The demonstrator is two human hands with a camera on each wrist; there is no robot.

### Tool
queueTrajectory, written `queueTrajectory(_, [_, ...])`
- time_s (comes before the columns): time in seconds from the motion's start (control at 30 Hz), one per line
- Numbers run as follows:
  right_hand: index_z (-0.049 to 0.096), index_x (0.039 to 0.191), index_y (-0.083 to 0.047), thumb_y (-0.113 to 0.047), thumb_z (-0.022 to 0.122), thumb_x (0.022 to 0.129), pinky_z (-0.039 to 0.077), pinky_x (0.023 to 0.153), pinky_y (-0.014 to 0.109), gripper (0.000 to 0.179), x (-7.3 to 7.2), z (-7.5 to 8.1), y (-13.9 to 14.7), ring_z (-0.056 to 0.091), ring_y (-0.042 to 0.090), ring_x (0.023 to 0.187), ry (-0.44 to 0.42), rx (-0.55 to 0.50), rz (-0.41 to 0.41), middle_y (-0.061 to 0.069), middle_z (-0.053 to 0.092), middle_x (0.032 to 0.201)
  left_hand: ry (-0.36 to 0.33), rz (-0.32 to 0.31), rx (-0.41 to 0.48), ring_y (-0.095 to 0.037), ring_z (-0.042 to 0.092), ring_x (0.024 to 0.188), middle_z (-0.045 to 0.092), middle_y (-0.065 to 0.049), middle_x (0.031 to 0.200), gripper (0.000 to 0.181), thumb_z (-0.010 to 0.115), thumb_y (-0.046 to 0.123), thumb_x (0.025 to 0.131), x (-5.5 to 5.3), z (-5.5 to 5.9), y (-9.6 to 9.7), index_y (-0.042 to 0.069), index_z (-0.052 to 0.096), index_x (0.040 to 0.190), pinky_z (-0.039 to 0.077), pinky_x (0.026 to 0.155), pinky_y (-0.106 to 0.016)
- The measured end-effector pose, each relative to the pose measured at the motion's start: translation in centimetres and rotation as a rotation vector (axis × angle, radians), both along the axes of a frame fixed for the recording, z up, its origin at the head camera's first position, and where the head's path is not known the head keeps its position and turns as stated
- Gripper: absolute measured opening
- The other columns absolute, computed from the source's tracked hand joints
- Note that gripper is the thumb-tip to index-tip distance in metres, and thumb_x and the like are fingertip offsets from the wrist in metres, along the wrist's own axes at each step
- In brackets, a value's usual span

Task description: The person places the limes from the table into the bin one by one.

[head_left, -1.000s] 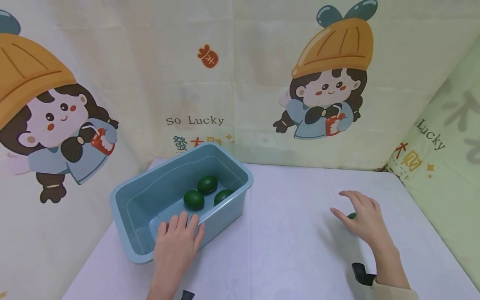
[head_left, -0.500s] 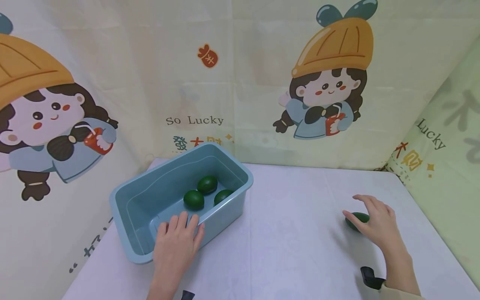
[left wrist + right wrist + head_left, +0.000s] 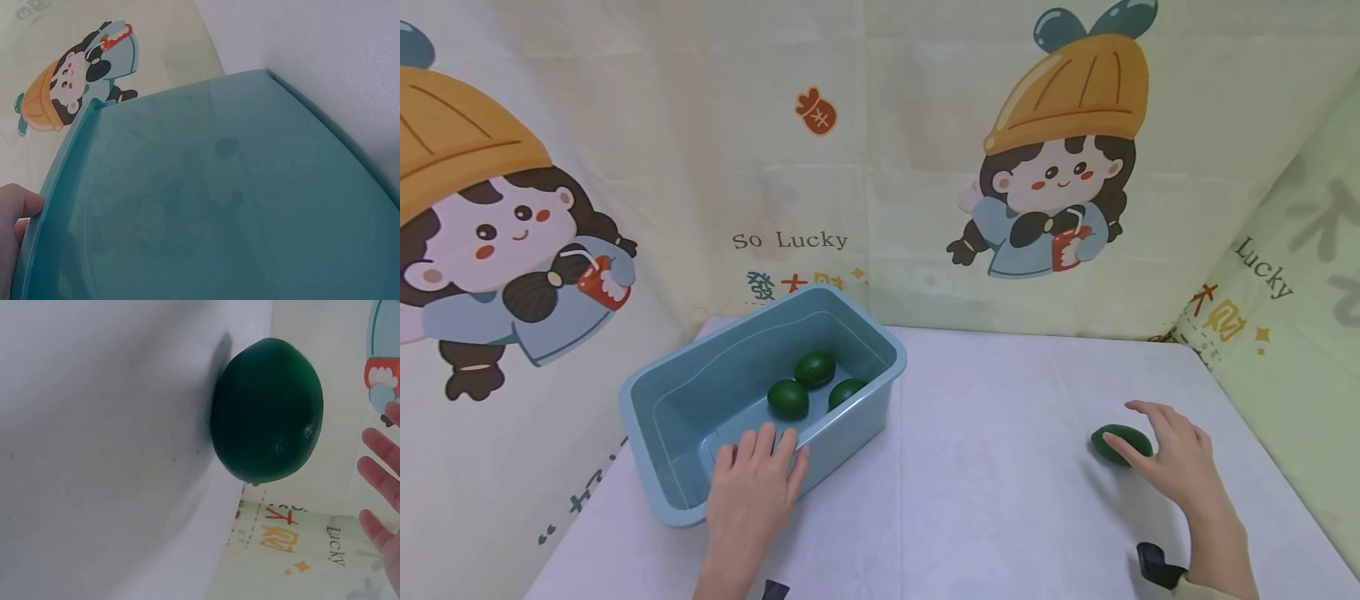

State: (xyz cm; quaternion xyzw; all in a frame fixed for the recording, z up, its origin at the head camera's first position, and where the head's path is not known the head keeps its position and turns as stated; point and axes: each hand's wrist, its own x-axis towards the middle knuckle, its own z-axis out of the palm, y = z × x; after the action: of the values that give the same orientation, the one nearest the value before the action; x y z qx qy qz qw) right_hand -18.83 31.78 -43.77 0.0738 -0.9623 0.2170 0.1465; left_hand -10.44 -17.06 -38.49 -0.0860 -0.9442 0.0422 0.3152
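Observation:
A green lime (image 3: 1122, 445) lies on the white tabletop at the right. My right hand (image 3: 1183, 458) is just to its right, with thumb and fingers spread apart and the thumb in front of part of the fruit. In the right wrist view the lime (image 3: 269, 411) rests on the cloth, and the fingertips (image 3: 378, 478) stay apart from it. My left hand (image 3: 752, 492) grips the near rim of a blue plastic bin (image 3: 850, 429), its fingers hooked over the edge. In the left wrist view the bin's outer wall (image 3: 187, 187) fills most of the picture.
Inside the bin, towards its right end, lie three more limes (image 3: 787, 400). A cloth printed with cartoon figures (image 3: 917, 167) hangs behind the table (image 3: 985, 517) and at both sides. Black straps (image 3: 1159, 567) show near the wrists.
My right hand has moved right and a little towards me, so more of the lime on the table shows. The left hand and the bin have stayed in place.

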Motion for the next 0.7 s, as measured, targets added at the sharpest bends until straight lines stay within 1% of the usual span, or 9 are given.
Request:
queueTrajectory(0.27, [0.04,0.125,-0.003,-0.043,0.065,0.08,0.013,0.087,0.069,0.065,0.2,-0.5,1.0,0.032,0.05,0.108,-0.068,0.013,-0.002,0.029,0.038,0.123,0.038,-0.02,0.011,-0.024,0.037,0.064,0.039,-0.006,0.069,0.053,0.012,0.04,0.097,-0.1,-0.1,0.0,0.01,0.051,0.077,0.03,0.059,-0.036])
queueTrajectory(0.53, [0.039,0.126,-0.003,-0.044,0.066,0.079,0.014,0.084,0.069,0.068,0.3,-1.0,1.6,0.031,0.05,0.108,-0.124,0.019,0.001,0.029,0.038,0.122,0.039,-0.015,0.01,-0.024,0.037,0.064,0.04,-0.006,0.069,0.053,0.012,0.04,0.097,-0.2,-0.1,0.0,0.01,0.051,0.076,0.03,0.059,-0.037])
queueTrajectory(0.7, [0.039,0.126,-0.004,-0.045,0.068,0.077,0.015,0.083,0.069,0.07,0.4,-1.2,2.0,0.031,0.05,0.107,-0.133,0.028,0.005,0.028,0.038,0.121,0.044,-0.021,0.011,-0.024,0.037,0.064,0.04,-0.006,0.069,0.052,0.013,0.04,0.097,-0.2,-0.2,0.0,0.01,0.05,0.076,0.03,0.059,-0.037])
